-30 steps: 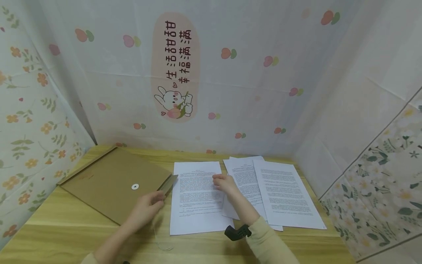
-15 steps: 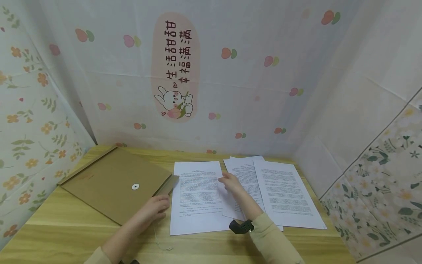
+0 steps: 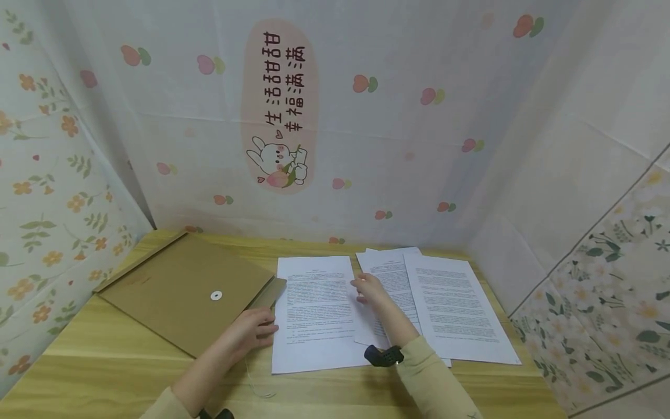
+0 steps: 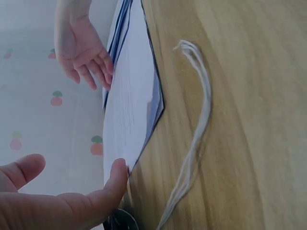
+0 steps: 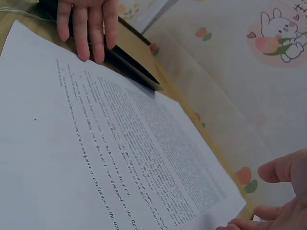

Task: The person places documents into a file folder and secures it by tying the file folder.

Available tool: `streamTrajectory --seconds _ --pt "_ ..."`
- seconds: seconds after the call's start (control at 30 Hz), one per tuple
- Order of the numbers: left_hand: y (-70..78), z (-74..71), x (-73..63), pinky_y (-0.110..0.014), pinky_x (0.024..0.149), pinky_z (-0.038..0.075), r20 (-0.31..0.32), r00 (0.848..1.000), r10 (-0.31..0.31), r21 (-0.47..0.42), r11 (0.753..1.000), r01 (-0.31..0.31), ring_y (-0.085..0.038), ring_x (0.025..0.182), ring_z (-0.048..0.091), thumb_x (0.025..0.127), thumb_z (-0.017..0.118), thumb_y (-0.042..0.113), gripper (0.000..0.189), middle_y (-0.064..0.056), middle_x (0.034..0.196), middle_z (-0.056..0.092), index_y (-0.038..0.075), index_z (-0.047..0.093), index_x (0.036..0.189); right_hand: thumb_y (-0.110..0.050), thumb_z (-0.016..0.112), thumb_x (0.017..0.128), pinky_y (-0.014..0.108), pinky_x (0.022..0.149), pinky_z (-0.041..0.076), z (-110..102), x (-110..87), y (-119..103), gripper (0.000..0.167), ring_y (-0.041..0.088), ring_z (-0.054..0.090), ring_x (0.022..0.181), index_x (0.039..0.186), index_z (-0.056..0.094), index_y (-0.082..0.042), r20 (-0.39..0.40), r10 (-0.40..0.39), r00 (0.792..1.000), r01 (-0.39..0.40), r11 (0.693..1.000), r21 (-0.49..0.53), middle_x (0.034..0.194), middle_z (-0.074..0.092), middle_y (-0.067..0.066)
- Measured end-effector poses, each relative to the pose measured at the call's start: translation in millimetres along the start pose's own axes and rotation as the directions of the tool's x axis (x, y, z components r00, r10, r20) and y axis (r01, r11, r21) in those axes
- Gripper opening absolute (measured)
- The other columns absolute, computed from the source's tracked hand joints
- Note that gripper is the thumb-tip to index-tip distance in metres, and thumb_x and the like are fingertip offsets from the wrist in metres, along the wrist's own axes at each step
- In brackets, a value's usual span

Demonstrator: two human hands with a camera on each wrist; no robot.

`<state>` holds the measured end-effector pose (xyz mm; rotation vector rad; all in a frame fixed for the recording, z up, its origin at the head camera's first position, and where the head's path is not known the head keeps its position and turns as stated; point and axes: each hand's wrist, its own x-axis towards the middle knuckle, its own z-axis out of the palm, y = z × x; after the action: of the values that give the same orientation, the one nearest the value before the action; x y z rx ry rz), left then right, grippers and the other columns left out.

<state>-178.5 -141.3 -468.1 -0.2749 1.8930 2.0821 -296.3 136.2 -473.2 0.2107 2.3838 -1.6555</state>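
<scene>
A stack of printed paper point(image 3: 314, 314) lies flat in the middle of the table. My left hand point(image 3: 250, 330) is at its left edge, fingers loosely extended; in the left wrist view a fingertip of this hand point(image 4: 72, 203) meets the paper's corner. Across the stack, my right hand point(image 3: 373, 289) is at the right edge, and the left wrist view shows its palm and relaxed fingers. Neither hand grips anything. Left of the stack lies a brown envelope point(image 3: 183, 285) with a white round button point(image 3: 216, 295); its raised flap point(image 3: 272, 293) reaches the paper's left edge.
More printed sheets point(image 3: 460, 308) overlap on the right, partly behind my right forearm. A loose white string point(image 4: 204, 110) trails on the wooden table point(image 3: 314, 398) in front of the left hand. Patterned cloth point(image 3: 392, 145) hangs behind the table and at both sides.
My left hand has left the envelope's flap and shifted right to the paper stack's left edge. My right hand has drawn back slightly to the right, to the stack's right edge.
</scene>
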Motion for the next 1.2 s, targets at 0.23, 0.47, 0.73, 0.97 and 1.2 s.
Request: streamTrajectory --seconds 0.23,0.47,0.73,0.97,1.2 --pt "-0.7 4.4 2.2 -0.052 0.093 0.043 -0.023 1.0 -0.015 -0.015 1.0 0.015 -0.043 0.117 0.045 0.091 0.046 0.01 0.05 -0.032 0.126 0.042 -0.019 0.032 0.13 -0.015 0.053 0.095 0.042 0.096 0.045 -3 4.3 5 0.055 0.042 0.041 0.126 0.14 0.035 0.009 0.011 0.027 1.0 -0.028 0.994 0.107 0.14 0.04 0.029" --pt "-3.6 8.5 3.9 -0.053 0.096 0.042 0.009 1.0 0.006 -0.054 0.999 -0.005 -0.045 0.116 0.048 0.093 0.045 0.011 0.037 -0.035 0.123 0.047 -0.017 0.043 0.118 -0.013 0.054 0.093 0.046 0.102 0.039 -4 4.0 3 0.057 0.041 0.04 0.127 0.141 0.033 0.01 0.03 0.025 0.999 -0.031 0.98 0.197 0.14 0.04 0.028" --pt "-14.0 15.0 9.6 -0.044 0.088 0.049 0.05 0.998 0.028 -0.158 0.987 -0.02 -0.033 0.1 0.06 0.095 0.048 0.009 0.042 -0.031 0.118 0.051 -0.019 0.036 0.124 -0.006 0.053 0.093 0.046 0.102 0.04 -6 4.0 5 0.058 0.041 0.046 0.123 0.143 0.028 0.01 0.053 0.036 0.998 -0.049 0.956 0.29 0.137 0.04 0.032" --pt "-24.0 20.9 14.1 -0.039 0.08 0.053 0.111 0.99 0.087 -0.065 0.995 -0.081 -0.029 0.097 0.063 0.096 0.046 0.003 0.041 -0.02 0.109 0.064 -0.019 0.038 0.129 -0.005 0.051 0.095 0.044 0.099 0.043 -6 -4.2 11 0.049 0.038 0.053 0.116 0.138 0.038 0.012 0.083 -0.038 0.996 0.015 0.965 0.262 0.13 0.05 0.029" --pt "-22.9 31.1 6.0 -0.04 0.073 0.055 0.06 0.982 0.181 0.094 0.978 -0.186 -0.032 0.09 0.065 0.089 0.047 -0.007 0.048 -0.026 0.112 0.062 -0.015 0.037 0.135 -0.004 0.053 0.093 0.039 0.088 0.05 -5 -12.3 13 0.035 0.028 0.062 0.101 0.126 0.054 0.01 0.101 -0.051 0.994 0.03 0.981 0.192 0.113 0.063 0.018"
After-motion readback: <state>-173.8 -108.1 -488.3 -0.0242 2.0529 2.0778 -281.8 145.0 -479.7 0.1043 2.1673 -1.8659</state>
